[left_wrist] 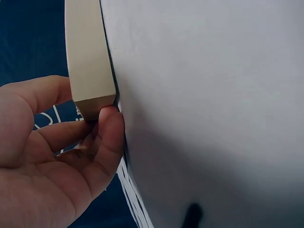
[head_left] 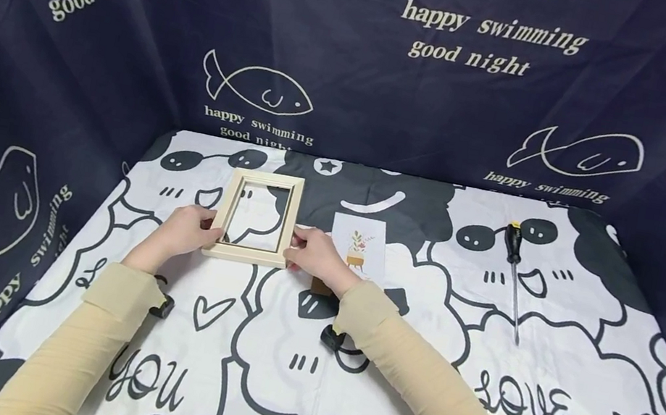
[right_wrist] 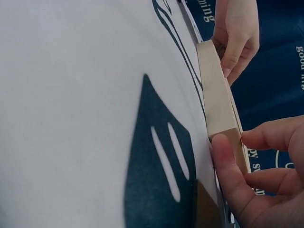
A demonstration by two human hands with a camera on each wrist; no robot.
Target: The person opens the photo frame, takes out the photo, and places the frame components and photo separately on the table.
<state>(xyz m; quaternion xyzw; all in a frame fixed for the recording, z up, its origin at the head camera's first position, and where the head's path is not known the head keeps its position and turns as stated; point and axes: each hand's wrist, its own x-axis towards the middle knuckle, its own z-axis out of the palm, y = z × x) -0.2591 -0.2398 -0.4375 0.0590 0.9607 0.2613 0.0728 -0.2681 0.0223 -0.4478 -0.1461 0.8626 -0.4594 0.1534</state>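
Observation:
A pale wooden picture frame (head_left: 290, 215) lies on the patterned cloth, and the cloth's print shows through its opening. My left hand (head_left: 182, 232) grips its left side close to the near corner. At the opposite side, my right hand (head_left: 321, 258) holds the frame near its lower right corner. The left wrist view has the frame's pale edge (left_wrist: 90, 57) between thumb and fingers of the left hand (left_wrist: 61, 166). From the right wrist, the right hand (right_wrist: 275, 166) is seen with fingertips at the frame's corner (right_wrist: 216, 90).
A white card (head_left: 376, 233) printed with a potted plant lies just right of the right hand. Part of a brown piece (head_left: 321, 286) shows beside the right forearm. Farther right lies a screwdriver (head_left: 514, 249) with a black and yellow handle. A dark blue curtain (head_left: 358, 57) hangs behind.

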